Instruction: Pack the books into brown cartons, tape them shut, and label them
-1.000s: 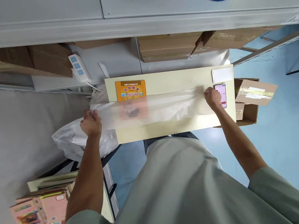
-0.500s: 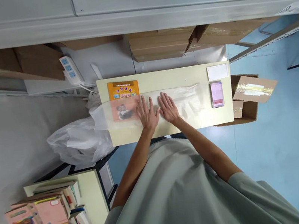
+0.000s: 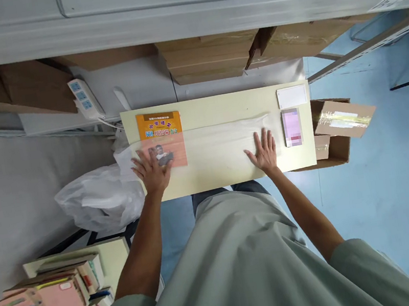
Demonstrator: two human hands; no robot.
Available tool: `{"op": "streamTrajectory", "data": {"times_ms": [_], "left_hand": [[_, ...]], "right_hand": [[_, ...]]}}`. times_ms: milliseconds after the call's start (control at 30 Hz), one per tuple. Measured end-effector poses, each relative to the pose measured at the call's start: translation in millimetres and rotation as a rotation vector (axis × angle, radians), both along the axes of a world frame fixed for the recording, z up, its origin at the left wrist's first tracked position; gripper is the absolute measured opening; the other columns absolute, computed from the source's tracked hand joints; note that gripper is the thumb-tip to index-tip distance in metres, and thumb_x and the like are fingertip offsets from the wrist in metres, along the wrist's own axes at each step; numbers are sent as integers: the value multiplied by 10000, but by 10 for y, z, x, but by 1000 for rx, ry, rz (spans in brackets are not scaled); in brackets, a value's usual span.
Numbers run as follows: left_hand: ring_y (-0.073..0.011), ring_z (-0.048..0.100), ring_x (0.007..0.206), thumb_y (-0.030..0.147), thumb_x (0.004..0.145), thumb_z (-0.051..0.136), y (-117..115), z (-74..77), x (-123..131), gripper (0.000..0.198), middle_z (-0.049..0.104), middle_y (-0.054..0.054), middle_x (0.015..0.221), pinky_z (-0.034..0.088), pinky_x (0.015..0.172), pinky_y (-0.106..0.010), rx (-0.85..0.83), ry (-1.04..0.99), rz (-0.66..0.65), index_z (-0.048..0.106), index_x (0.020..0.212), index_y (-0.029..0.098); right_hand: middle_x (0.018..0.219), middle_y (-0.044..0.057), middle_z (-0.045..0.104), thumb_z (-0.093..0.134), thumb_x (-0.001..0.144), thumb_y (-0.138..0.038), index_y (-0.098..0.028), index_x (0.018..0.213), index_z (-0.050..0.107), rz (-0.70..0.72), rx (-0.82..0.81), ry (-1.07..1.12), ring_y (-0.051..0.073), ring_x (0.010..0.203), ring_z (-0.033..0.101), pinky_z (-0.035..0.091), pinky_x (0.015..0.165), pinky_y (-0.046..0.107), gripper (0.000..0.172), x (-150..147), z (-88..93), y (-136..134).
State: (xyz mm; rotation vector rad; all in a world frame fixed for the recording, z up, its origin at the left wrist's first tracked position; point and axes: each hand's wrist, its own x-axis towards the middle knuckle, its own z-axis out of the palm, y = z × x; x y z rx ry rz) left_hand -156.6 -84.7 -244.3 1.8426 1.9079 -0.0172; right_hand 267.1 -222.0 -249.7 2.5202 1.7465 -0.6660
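A long strip of translucent plastic film [image 3: 218, 143] lies flat along the pale table [image 3: 221, 109]. Its left part covers the lower half of an orange book [image 3: 159, 124], whose cover shows through. My left hand [image 3: 152, 172] rests flat with spread fingers on the film, over the book's lower left part. Far to the right, my right hand [image 3: 265, 149] presses flat on the film near its right end, fingers spread. Just beyond that hand lie a small pink-purple box [image 3: 292, 127] and a white card [image 3: 292, 96].
Clear plastic bags [image 3: 99, 200] bunch at the table's left end. An open cardboard box [image 3: 338, 150] stands by its right end. Stacked books [image 3: 60, 295] sit on a low surface at lower left. A power strip [image 3: 86, 99] and cartons [image 3: 208, 58] lie behind the table.
My hands have slid apart along the film from the middle: the left one leftward onto the covered book, the right one toward the film's right end.
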Motion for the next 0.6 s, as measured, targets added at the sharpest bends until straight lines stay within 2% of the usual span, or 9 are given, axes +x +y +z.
{"op": "streamTrajectory", "data": {"times_ms": [133,233,333,433,533,600], "left_hand": [[-509,-59,1742,697,1030,555,33,45,-48,1040,33,-321,1863,-8,1363,-716,-5,-15,0,277,1777,27],[-468,30,1755,655,1036,583,120,109,-23,971,90,-285,1875,79,1386,-650,68,-48,39,318,1770,77],[-441,226,1716,585,1047,582,357,184,11,833,266,-240,1848,192,1378,-602,127,-70,76,414,1728,135],[-482,368,1613,548,1023,614,716,232,70,789,455,-271,1731,255,1343,-626,125,-70,106,485,1660,101],[-522,438,1529,558,967,697,1062,198,159,798,563,-321,1589,305,1301,-643,104,-69,147,544,1566,54],[-532,478,1486,563,923,756,1238,119,206,811,605,-336,1519,344,1269,-649,76,-48,189,561,1511,39]], "right_hand": [[1886,262,44,525,1094,-664,-76,1806,219,25,-36,-45,439,1763,-17,174,1374,693,973,-59,120,22],[1888,245,46,489,1113,-631,-58,1807,204,86,-14,-8,431,1765,-11,150,1392,677,944,-315,205,118],[1896,189,75,439,1140,-580,-93,1812,225,220,38,120,397,1771,7,114,1417,642,858,-850,237,330],[1897,155,93,400,1162,-519,-106,1809,256,360,87,243,366,1774,55,91,1438,586,781,-1534,213,589],[1899,134,76,385,1172,-441,-122,1814,243,497,121,306,348,1773,75,92,1443,563,731,-2100,142,767],[1899,118,78,392,1173,-433,-152,1821,228,558,130,325,341,1773,77,95,1443,567,725,-2326,70,803]]}}
